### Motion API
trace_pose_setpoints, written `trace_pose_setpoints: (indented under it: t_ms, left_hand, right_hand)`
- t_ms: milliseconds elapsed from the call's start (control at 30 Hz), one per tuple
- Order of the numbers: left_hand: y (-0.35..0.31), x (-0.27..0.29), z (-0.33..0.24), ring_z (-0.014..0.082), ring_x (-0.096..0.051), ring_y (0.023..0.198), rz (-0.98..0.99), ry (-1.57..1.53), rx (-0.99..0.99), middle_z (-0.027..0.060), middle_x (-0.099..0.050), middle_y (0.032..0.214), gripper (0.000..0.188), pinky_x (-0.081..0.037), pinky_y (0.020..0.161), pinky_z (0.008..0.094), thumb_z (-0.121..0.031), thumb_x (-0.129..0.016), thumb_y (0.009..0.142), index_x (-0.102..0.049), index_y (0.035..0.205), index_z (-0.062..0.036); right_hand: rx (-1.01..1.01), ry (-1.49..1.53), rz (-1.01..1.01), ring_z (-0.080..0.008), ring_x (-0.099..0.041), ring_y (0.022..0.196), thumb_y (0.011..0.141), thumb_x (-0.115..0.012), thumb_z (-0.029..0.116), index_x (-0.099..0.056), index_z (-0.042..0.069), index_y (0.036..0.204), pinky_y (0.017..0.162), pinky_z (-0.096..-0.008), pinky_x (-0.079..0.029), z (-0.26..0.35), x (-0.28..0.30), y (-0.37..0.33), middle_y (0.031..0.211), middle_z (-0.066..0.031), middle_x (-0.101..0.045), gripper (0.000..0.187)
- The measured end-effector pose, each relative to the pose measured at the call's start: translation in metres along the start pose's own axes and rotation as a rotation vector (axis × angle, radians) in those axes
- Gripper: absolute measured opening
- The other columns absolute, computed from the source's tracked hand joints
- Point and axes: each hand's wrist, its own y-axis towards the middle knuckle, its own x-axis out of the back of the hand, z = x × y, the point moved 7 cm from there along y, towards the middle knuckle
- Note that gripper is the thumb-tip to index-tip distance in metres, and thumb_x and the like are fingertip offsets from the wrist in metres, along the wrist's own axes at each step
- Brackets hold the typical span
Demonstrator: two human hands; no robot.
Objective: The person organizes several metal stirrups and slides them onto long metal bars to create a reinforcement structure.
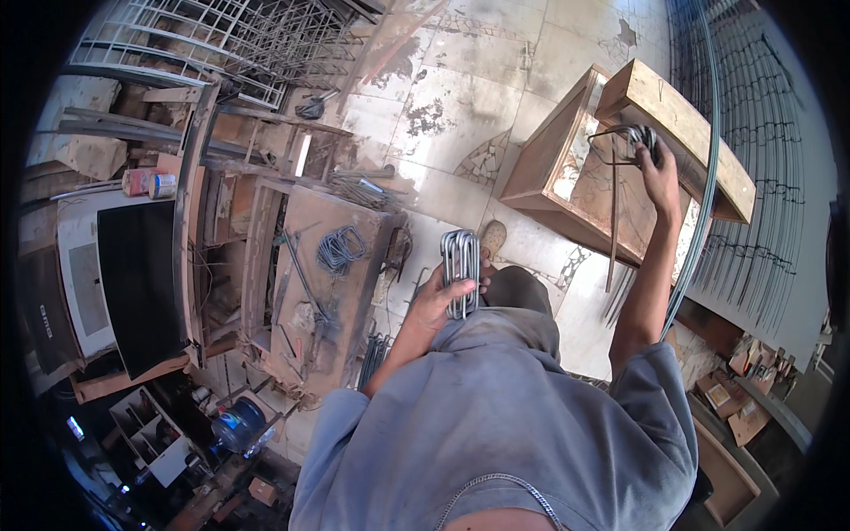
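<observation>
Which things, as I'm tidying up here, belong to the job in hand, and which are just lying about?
Apparently the job:
metal loops in the left hand
bent metal rods in the right hand

Apparently lying about:
blue water jug
black panel
blue can

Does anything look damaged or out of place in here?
Yes. The pale floor has dark, blotchy patches, perhaps stains or wear. Near the right hand, a wooden piece appears to lie askew across the box, its edges out of line.

Floor (487, 75) bright, patchy glare | lower left dim, perhaps soft | edges bowed, corners black
</observation>
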Motion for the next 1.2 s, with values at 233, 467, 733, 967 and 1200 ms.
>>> trace_pose_setpoints:
  t_ms: [233, 467, 733, 967, 1200]
  left_hand:
    - [-0.036, 0.011, 0.019, 0.0227, -0.065, 0.097, 0.009, -0.12, 0.018, 0.0114, -0.062, 0.116, 0.06, -0.056, 0.083, 0.0354, -0.024, -0.072, 0.081, -0.051, 0.131, 0.0024]
    - [-0.112, 0.064, 0.077, 0.03, -0.061, 0.105, -0.006, -0.161, 0.006, 0.0198, -0.054, 0.13, 0.078, -0.052, 0.091, 0.0397, -0.039, -0.068, 0.08, -0.039, 0.142, -0.0007]
    - [-0.188, 0.075, 0.107, 0.0285, -0.061, 0.11, 0.291, -0.557, -0.106, 0.0201, -0.051, 0.136, 0.089, -0.054, 0.09, 0.0416, -0.048, -0.067, 0.08, -0.035, 0.144, 0.0045]
    - [-0.272, 0.107, 0.193, 0.019, -0.067, 0.092, 0.121, -0.624, 0.033, 0.0096, -0.067, 0.108, 0.061, -0.056, 0.084, 0.034, -0.042, -0.071, 0.085, -0.055, 0.126, 0.0006]
    - [-0.304, 0.078, 0.182, 0.0258, -0.053, 0.12, 0.191, -0.422, -0.131, 0.0175, -0.048, 0.135, 0.099, -0.048, 0.096, 0.0354, -0.066, -0.06, 0.081, -0.032, 0.144, 0.0041]
  right_hand:
    - [0.08, 0.331, -0.244, -0.0089, -0.056, 0.082, 0.096, -0.065, 0.02, -0.061, -0.001, 0.109, 0.076, -0.024, -0.046, 0.09, 0.019, -0.095, 0.092, -0.0021, -0.062, 0.025]
    - [0.045, 1.003, -0.194, -0.0012, -0.029, 0.051, 0.1, -0.055, 0.014, -0.056, 0.004, 0.1, 0.07, -0.0264, -0.041, 0.119, 0.012, -0.2, 0.07, 0.0059, -0.039, 0.01]
    - [0.056, 0.945, 0.872, -0.0124, -0.051, 0.046, 0.081, -0.077, 0.023, -0.053, -0.012, 0.115, 0.044, -0.0271, -0.043, 0.17, -0.142, -0.363, 0.072, -0.0078, -0.059, 0.054]
    - [-0.408, 0.832, 1.412, -0.0097, -0.059, 0.065, 0.086, -0.074, 0.016, -0.06, -0.005, 0.107, 0.052, -0.0239, -0.047, 0.177, -0.266, -0.467, 0.083, -0.005, -0.063, 0.033]
    - [0.136, 0.071, 1.02, -0.017, -0.063, 0.072, 0.082, -0.079, 0.023, -0.059, -0.004, 0.103, 0.065, -0.0316, -0.051, 0.185, -0.269, -0.478, 0.085, -0.0101, -0.065, 0.039]
